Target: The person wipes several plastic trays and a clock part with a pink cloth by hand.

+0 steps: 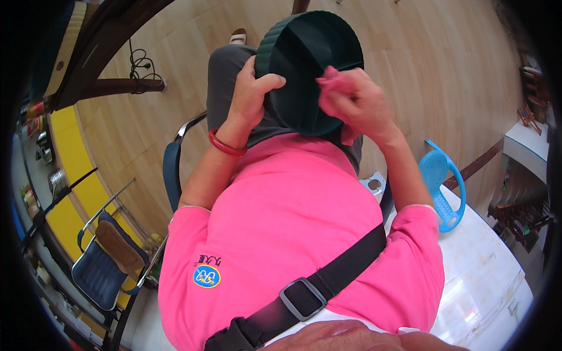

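A round dark green plastic tray (303, 57) with a ribbed outer wall and inner dividers is tilted above my lap. My left hand (252, 90) grips its left rim, the thumb over the edge and the fingers hidden behind the wall. Bunched in my right hand (362, 103) is a pink cloth (331, 83), pressed at the right side of the tray by a divider. The right hand is slightly blurred. Part of the cloth hangs below that hand, in front of the tray's lower rim.
A blue plastic chair-like item (443, 188) stands by a white table (483, 254) at right. At left are a chair with a brown cushion (116, 245), yellow-fronted shelving (70, 136) and a coiled black cable (142, 66) around a wooden leg. My seat's armrest (172, 169) is beside my left arm.
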A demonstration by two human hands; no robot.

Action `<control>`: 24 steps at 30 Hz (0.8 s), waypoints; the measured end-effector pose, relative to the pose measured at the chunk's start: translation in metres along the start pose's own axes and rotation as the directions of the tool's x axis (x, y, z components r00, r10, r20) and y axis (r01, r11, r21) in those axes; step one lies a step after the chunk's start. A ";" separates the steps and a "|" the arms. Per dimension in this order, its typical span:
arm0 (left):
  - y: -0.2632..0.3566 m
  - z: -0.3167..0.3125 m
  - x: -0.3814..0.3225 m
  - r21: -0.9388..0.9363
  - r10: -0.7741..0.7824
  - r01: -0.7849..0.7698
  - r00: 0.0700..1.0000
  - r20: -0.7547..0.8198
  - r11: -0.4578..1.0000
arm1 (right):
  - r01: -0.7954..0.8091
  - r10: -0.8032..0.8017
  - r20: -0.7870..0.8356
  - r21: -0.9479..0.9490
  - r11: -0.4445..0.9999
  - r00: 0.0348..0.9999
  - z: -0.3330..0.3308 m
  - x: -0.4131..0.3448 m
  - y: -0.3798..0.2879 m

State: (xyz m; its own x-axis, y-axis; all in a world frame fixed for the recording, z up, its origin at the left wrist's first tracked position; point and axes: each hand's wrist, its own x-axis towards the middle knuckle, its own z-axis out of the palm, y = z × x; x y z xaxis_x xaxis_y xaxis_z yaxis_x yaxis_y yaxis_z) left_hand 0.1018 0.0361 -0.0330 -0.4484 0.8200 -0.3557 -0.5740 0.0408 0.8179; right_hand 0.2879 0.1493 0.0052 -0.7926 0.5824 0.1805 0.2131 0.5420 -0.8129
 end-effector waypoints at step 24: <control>0.004 0.012 -0.003 0.033 0.019 -0.020 0.999 0.049 0.999 | 0.129 0.116 0.742 -0.264 0.956 0.660 0.046 0.013 -0.015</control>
State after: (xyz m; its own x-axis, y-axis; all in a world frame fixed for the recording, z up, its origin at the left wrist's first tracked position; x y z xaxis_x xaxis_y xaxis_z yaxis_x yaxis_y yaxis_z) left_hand 0.1092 0.0408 -0.0236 -0.4249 0.8476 -0.3178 -0.5422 0.0428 0.8392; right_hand 0.2482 0.1216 -0.0057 -0.9223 -0.0025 -0.3865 0.2524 0.7534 -0.6072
